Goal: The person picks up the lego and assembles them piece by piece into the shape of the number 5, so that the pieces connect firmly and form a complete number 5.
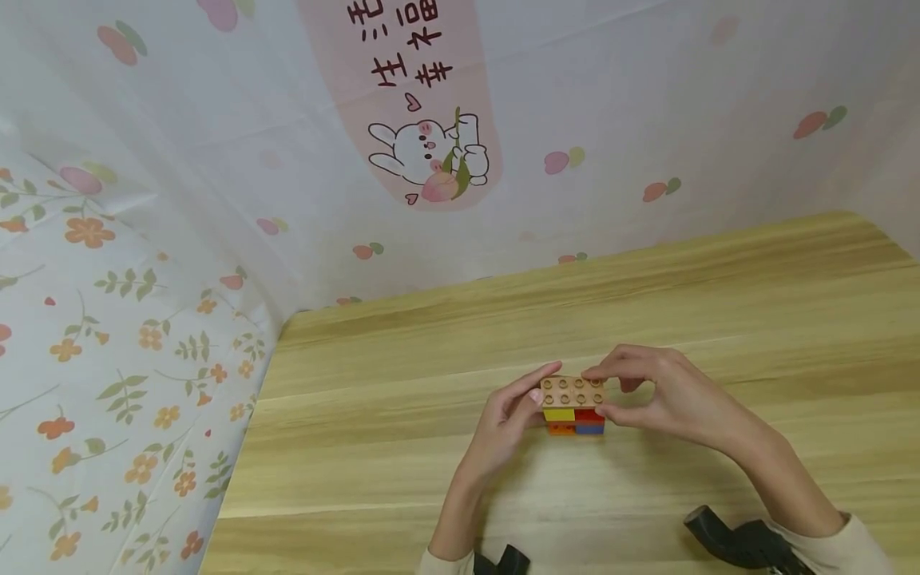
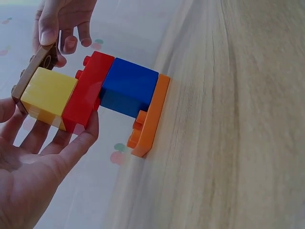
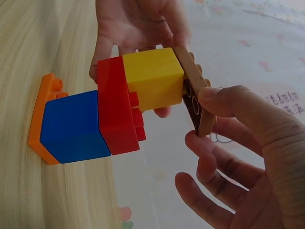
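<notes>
A stack of toy building bricks stands on the table. From the bottom it has a flat orange brick, a blue brick, a flat red brick, a yellow brick and a flat brown brick on top. Blue and yellow sit at opposite ends, leaving stepped gaps. My left hand holds the upper stack, fingers behind the yellow and red bricks, thumb by the brown one. With thumb and fingers, my right hand pinches the brown brick's overhanging right end.
The wooden table reaches back to a patterned white cloth with a cartoon rabbit. Another floral cloth hangs along the left side. Black wrist mounts show below the hands.
</notes>
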Available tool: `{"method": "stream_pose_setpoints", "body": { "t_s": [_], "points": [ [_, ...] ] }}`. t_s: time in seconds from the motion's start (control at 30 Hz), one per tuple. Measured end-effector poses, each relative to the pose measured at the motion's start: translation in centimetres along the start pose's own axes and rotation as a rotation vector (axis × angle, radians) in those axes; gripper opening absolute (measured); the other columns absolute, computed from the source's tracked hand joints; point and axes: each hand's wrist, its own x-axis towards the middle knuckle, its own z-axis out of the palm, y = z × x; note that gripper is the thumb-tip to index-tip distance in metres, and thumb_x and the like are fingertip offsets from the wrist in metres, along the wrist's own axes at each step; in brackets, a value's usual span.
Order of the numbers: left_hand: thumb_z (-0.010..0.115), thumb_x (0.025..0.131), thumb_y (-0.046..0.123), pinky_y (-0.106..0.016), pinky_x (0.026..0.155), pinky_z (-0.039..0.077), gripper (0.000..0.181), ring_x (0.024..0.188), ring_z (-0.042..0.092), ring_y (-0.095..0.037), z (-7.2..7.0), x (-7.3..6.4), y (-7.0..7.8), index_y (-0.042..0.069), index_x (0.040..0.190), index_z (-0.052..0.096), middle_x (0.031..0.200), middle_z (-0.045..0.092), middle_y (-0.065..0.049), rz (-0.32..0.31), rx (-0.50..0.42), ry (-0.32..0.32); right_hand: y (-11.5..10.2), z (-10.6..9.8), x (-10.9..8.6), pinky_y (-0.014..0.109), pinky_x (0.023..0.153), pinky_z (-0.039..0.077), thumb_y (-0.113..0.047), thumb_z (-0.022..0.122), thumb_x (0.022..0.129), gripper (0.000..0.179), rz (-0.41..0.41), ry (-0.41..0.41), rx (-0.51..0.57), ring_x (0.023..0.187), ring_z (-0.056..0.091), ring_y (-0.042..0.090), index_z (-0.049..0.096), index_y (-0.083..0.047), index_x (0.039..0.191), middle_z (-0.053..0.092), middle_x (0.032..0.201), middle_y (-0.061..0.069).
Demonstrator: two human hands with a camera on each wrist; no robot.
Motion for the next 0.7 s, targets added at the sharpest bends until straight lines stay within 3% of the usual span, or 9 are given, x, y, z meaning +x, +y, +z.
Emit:
{"method": "stream_pose_setpoints", "body": {
  "t_s": [0.13,0.4,0.57,0.7],
  "points": [
    [0.034,0.101,0.006,-0.049,0.086,0.047,0.038,0.112,0.054,-0.025,-0.2,-0.1,-0.3,-0.005,0.137,0.040,0.137,0.043,-0.022,-0.007,-0.007,0.013,0.0,0.2,0.0,0.019,0.053,0.042,-0.007,0.080,0.067,0.037,0.020,-0.011,0.001,0.066,0.046,0.000,0.071,-0.015,0.101,0.059,0.088,-0.016],
    [0.039,0.101,0.012,-0.044,0.083,0.050,0.038,0.109,0.056,-0.022,-0.8,0.2,-2.7,0.003,0.137,0.045,0.137,0.044,-0.020,0.013,-0.005,0.025,0.0,0.2,0.0,0.022,0.051,0.043,-0.007,0.080,0.069,0.036,0.055,-0.027,0.033,0.066,0.047,0.001,0.071,-0.015,0.103,0.059,0.087,-0.016],
    [0.037,0.100,0.007,-0.042,0.084,0.050,0.038,0.110,0.056,-0.022,-0.5,0.3,-1.6,-0.001,0.136,0.044,0.137,0.044,-0.016,0.005,-0.008,0.023,0.0,0.0,-0.1,0.023,0.052,0.045,-0.007,0.080,0.068,0.036,0.074,-0.031,0.031,0.065,0.049,0.004,0.071,-0.014,0.103,0.058,0.086,-0.015],
    [0.036,0.099,0.002,-0.046,0.083,0.049,0.037,0.110,0.055,-0.024,-0.1,0.2,-0.4,-0.008,0.135,0.042,0.137,0.044,-0.020,0.014,0.000,0.017,0.0,0.0,-0.1,0.024,0.055,0.047,-0.007,0.080,0.069,0.036,0.076,-0.037,0.032,0.066,0.052,0.005,0.071,-0.013,0.103,0.059,0.086,-0.015]
  ]
}}
